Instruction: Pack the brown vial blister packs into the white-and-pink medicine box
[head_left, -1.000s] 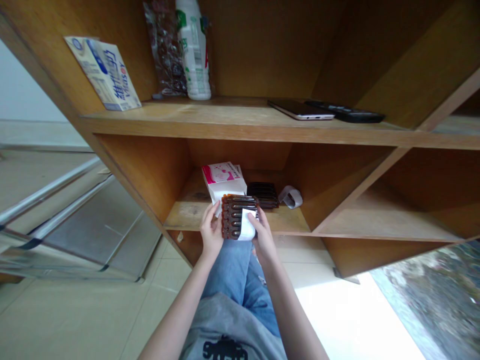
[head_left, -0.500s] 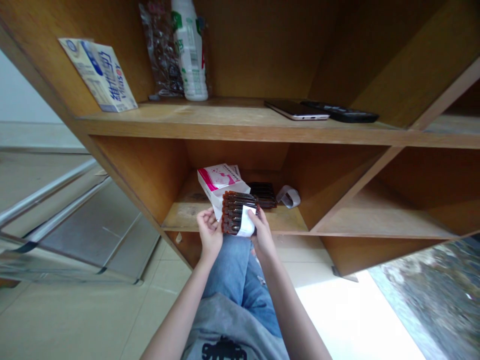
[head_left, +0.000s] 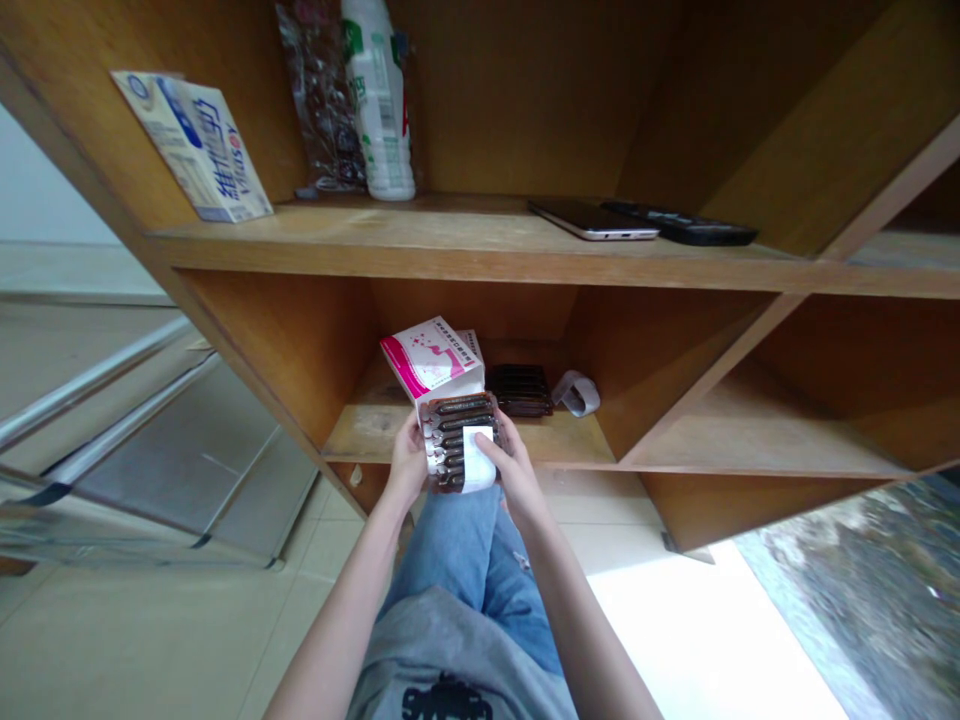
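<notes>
Left hand (head_left: 406, 463), right hand (head_left: 514, 472) clamping amber ampoule tray (head_left: 448, 442), apparently glass, from both sides, holding it just before pink-white carton (head_left: 430, 358) on wooden shelf (head_left: 367, 430).

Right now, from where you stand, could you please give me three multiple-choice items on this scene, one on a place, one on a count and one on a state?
1. Where does the phone lie?
A) On the upper shelf
B) On the lower shelf
C) On the floor tiles

2. How many hands hold the brown ampoule tray?
A) None
B) Two
C) One

3. How does the white plastic bottle stand?
A) On its side
B) Upside down
C) Upright

1 A: it lies beside the black remote control.
2 B: the left hand and right hand grip it.
3 C: it stands on its base on the upper shelf.
</notes>
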